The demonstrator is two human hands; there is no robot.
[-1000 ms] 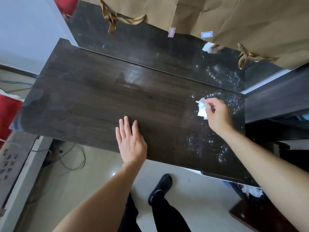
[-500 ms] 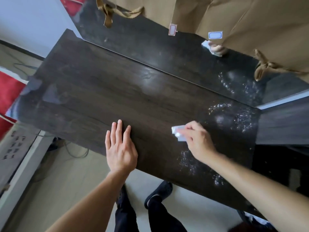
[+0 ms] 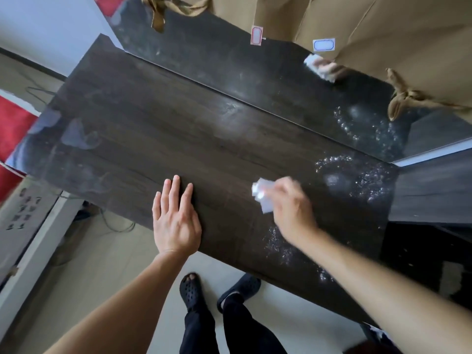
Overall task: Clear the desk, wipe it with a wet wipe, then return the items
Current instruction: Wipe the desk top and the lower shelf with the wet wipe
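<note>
The dark wood desk [image 3: 158, 139] stretches across the view with nothing standing on it. My right hand [image 3: 291, 210] presses a crumpled white wet wipe [image 3: 261, 194] onto the desk, right of centre. Wet droplets [image 3: 362, 175] glisten on the surface to the right of that hand and along the near edge. My left hand [image 3: 176, 218] lies flat, fingers apart, on the front edge of the desk, left of the wipe. A glossy dark back panel [image 3: 229, 62] behind the desk mirrors the hand and wipe.
Brown paper bags [image 3: 383, 29] with ribbon handles hang over the back panel at the top right. A lower dark shelf [image 3: 434, 190] adjoins the desk on the right. Cables [image 3: 115, 223] lie on the floor under the left side. My feet in black clogs [image 3: 191, 290] stand below the desk edge.
My right hand has dragged the wipe from the right end of the desk leftward and toward me, leaving wet streaks. My left hand stays flat on the front edge.
</note>
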